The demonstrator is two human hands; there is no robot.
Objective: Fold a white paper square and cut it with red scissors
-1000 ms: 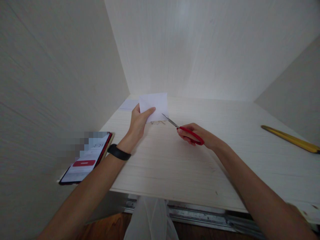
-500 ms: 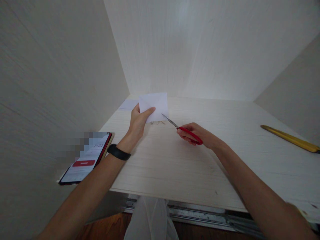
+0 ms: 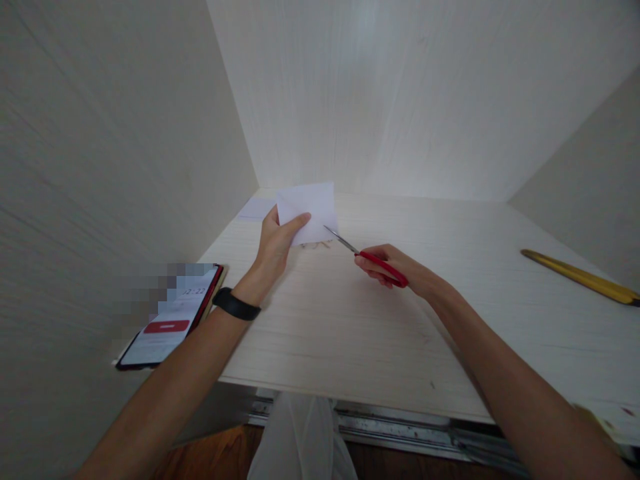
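My left hand (image 3: 277, 241) pinches a small white sheet of paper (image 3: 313, 208) by its lower left corner and holds it upright above the pale wooden shelf board (image 3: 350, 333). My right hand (image 3: 395, 267) grips red-handled scissors (image 3: 373, 259); their metal blades point up-left and meet the paper's lower right edge. A black band sits on my left wrist. A few small paper scraps (image 3: 315, 245) lie on the board below the sheet.
A phone (image 3: 173, 319) with a lit screen lies at the board's left front edge. A long yellow ruler (image 3: 580, 277) rests at the far right. Another pale sheet (image 3: 255, 209) lies flat in the back left corner. Wooden walls close in left, back and right.
Almost nothing has moved; both hands, the paper and the scissors keep nearly the same place, with only a slight upward shift in the view.
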